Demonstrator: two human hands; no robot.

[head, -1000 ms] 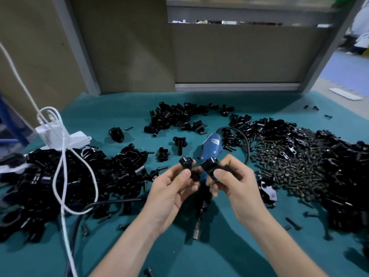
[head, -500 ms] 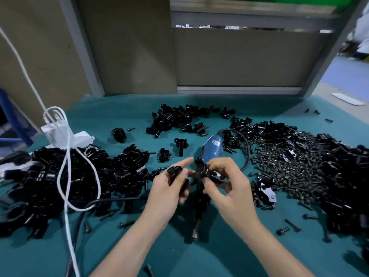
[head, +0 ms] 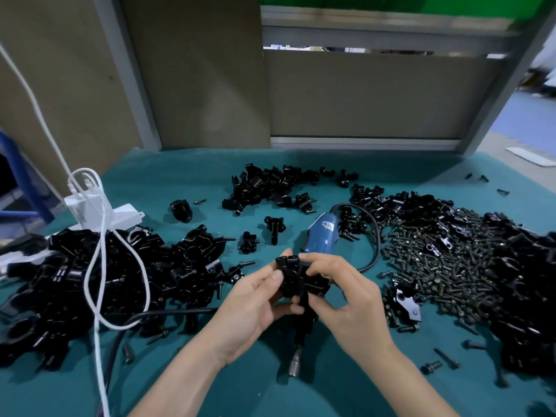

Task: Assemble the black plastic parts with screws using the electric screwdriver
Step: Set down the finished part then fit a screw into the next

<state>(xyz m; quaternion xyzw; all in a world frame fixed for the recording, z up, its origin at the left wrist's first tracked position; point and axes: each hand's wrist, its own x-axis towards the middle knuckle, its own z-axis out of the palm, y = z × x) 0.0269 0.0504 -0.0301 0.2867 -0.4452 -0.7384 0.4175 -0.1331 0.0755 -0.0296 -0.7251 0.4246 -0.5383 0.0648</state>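
I cannot make out how the black plastic parts point(head: 296, 281) sit against each other: they merge into one dark lump held between my hands, above the near middle of the surface point(head: 346, 395). My left hand point(head: 252, 305) grips the lump from the left, thumb on its front. My right hand point(head: 355, 302) pinches it from the right with curled fingers. Under both hands lies the electric screwdriver point(head: 323, 233); I see only its blue body beyond the fingers and its metal tip point(head: 294, 368) nearer me, the middle being covered.

A heap of black pieces point(head: 126, 275) fills the left, with a white cable point(head: 99, 251) looped over it and a black cord point(head: 141, 317) running out from beneath. The screws point(head: 445, 266) lie in a wide pile to the right, touching a darker heap point(head: 529, 296) that the frame's right edge cuts off and blurs. A smaller far pile point(head: 270, 185) sits near the back panel point(head: 361, 94). Loose bolts point(head: 445, 358) dot the near right.

Bare teal cloth shows in front of my wrists and in a strip between the far pile and the panel.
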